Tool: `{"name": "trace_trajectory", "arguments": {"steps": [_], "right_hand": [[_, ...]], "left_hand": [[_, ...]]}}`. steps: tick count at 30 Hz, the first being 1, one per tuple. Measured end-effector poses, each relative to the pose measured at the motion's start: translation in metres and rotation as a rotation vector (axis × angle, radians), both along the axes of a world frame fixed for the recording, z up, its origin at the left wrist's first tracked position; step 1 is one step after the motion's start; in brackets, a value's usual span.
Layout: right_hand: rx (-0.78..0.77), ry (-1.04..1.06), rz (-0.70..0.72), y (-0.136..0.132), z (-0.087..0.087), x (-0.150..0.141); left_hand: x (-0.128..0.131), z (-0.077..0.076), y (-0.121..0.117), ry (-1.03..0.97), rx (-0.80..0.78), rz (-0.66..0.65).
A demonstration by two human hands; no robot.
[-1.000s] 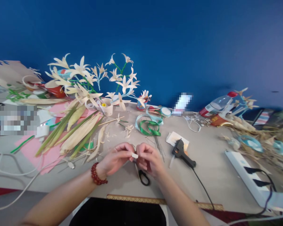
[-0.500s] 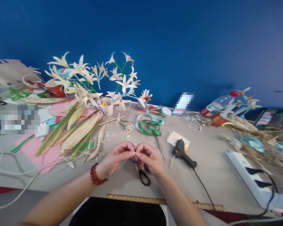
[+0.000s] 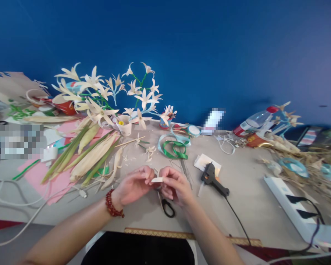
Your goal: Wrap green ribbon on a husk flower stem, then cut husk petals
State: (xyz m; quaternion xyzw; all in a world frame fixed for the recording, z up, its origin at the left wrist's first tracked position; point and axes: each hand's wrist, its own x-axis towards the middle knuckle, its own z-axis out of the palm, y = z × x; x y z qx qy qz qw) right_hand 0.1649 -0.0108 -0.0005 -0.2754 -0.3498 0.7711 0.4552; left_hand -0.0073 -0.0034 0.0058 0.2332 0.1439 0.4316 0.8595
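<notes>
My right hand point(image 3: 175, 184) pinches a small pale strip, like a corn husk petal point(image 3: 156, 180), between thumb and fingers. Its pointed end reaches left to the fingertips of my left hand point(image 3: 138, 184). The left fingers are curled close together around something I cannot make out, and a red bead bracelet circles that wrist. Under my hands lie black-handled scissors point(image 3: 168, 208), their blades partly covered by my fingers. Finished pale husk flowers point(image 3: 145, 98) on green and light-blue stems stand in a white cup point(image 3: 124, 127) behind.
Corn husks point(image 3: 95, 158) lie left on pink paper point(image 3: 33, 175). Green ribbon point(image 3: 176, 150) and thin wires sit beyond my hands. A black glue gun point(image 3: 213, 179) rests to the right, its cord trailing toward the front edge. A white power strip point(image 3: 284, 206) stands farther right.
My hands, pinched together before, have parted slightly. The pale strip now shows in my right fingers, and the left fingertips have moved a little left.
</notes>
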Motion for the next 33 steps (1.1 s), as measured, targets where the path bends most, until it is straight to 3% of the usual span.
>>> {"name": "trace_trajectory", "arguments": {"steps": [4,8,12,19,25,29,33], "right_hand": [[0.041,0.008,-0.073,0.003,0.000,0.003],[0.047,-0.075,-0.071,0.002,-0.002,0.002],[0.038,-0.150,-0.075,0.000,-0.002,0.000],[0.046,0.050,-0.236,0.012,-0.002,0.007],[0.145,-0.291,-0.076,0.007,-0.011,0.008],[0.164,-0.382,-0.123,0.014,-0.015,0.012],[0.203,-0.450,-0.160,0.023,-0.021,0.017]], "left_hand": [[-0.002,-0.003,0.004,0.060,0.041,0.056],[-0.001,-0.009,0.001,0.233,0.160,0.090],[-0.001,-0.008,-0.001,0.316,0.166,0.101],[-0.001,-0.006,0.000,0.268,0.179,0.120],[-0.002,-0.016,0.002,0.491,0.271,0.175],[-0.006,-0.025,0.011,0.620,0.334,0.234],[-0.011,-0.025,0.020,0.747,0.391,0.403]]}}
